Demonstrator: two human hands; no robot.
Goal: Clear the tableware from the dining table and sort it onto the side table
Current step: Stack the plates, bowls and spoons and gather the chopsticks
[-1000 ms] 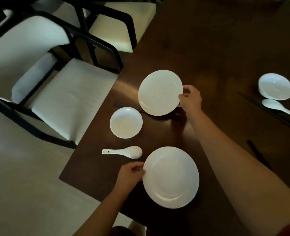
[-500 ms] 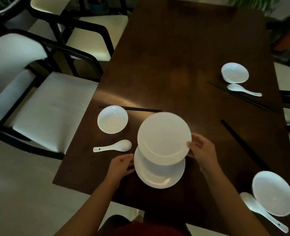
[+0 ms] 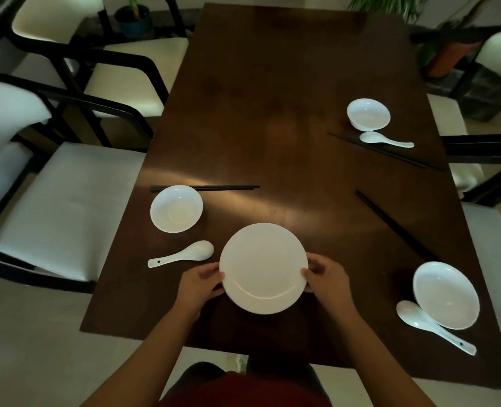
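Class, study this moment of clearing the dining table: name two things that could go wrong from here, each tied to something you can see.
1. The left hand and right hand grip the white plate only at its opposite rims; a tilt might let it slip.
2. The near spoon lies close beside the left hand, and a careless lift could knock it toward the dining table edge.

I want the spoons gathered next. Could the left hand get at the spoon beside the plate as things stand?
Probably not yet: the left hand grips the plate rim. Once freed, the spoon lies close, with nothing between.
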